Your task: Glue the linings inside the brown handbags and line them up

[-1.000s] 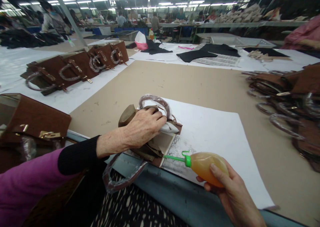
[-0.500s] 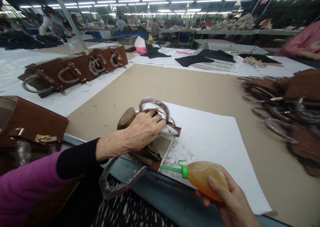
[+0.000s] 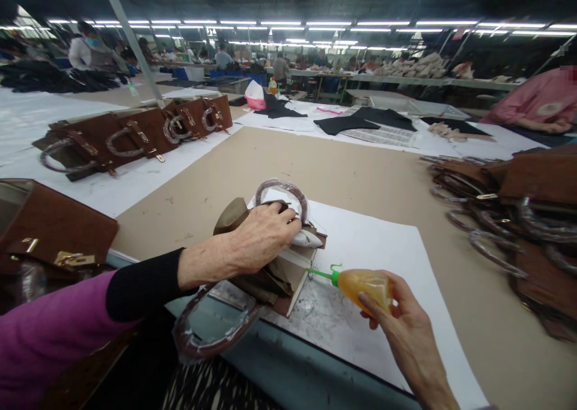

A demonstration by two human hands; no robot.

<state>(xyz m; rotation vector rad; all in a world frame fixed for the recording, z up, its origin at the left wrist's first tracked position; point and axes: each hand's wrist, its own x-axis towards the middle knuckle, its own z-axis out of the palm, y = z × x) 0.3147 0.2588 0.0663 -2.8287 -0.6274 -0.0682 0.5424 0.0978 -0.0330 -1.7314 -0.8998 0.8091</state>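
My left hand (image 3: 264,238) is closed on the top of a brown handbag (image 3: 265,287) lying at the table's near edge. Its plastic-wrapped handles (image 3: 216,350) stick out, one toward me over the edge and one behind my fingers. White wrapping (image 3: 306,237) shows beside the fingertips. In my right hand (image 3: 401,314) is a squeeze bottle (image 3: 365,288) of amber liquid with a green cap and a thin green nozzle. It is tipped nearly level, its nozzle pointing left at the bag's pale open edge. Whether the tip touches that edge I cannot tell.
A white paper sheet (image 3: 387,247) lies under the bag on the tan tabletop (image 3: 351,169). Finished-looking brown bags (image 3: 144,127) stand in a row at left, another bag (image 3: 63,229) nearer. More bags (image 3: 532,217) are piled at right. A person in pink (image 3: 536,100) works beyond them.
My right hand has raised the bottle away from me, bringing its nozzle from the bag's near corner to farther up the pale edge. My left hand keeps its hold on the bag.
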